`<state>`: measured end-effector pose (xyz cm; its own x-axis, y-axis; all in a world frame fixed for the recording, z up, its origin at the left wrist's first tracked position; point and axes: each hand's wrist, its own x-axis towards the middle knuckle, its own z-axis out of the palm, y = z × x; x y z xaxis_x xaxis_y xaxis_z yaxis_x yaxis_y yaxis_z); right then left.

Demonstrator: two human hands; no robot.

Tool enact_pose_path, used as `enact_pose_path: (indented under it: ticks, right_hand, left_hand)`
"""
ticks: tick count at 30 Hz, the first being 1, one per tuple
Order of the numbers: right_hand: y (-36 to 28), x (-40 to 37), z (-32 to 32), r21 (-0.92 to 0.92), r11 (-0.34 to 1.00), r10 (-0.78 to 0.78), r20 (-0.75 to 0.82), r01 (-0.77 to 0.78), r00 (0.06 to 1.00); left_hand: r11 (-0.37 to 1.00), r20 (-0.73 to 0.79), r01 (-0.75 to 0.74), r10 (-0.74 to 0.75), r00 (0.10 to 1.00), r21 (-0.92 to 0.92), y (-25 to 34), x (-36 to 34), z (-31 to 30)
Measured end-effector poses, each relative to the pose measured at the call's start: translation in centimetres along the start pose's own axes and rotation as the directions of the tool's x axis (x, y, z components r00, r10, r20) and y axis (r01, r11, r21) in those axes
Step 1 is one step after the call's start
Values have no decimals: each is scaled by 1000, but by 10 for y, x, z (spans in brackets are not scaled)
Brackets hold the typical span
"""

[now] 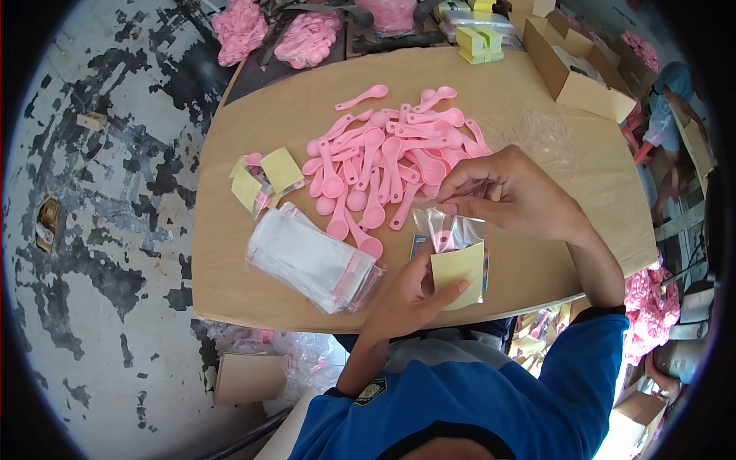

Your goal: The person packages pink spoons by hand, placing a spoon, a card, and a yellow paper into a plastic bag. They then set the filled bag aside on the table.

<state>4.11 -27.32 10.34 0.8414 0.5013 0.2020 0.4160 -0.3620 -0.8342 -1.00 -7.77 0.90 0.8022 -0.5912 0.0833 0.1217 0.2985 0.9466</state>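
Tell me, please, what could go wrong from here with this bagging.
The small clear bag, held by the left hand and pinched at its top by the right hand, could slip or tear, dropping the pink spoon inside. The stack of empty bags lies near the table edge and might slide off.

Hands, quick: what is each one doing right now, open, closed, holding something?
Left hand: closed, holding the small clear bag by its yellow card.
Right hand: closed, fingertips pinching the bag's top edge.
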Motion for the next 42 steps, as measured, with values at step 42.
enact_pose_path:
  ticks: [42]
  right_hand:
    - [103,-47,-116,-500,783,35,-560,-371,828]
  left_hand:
    - [998,-367,-40,59,928,58,-17,9,-28]
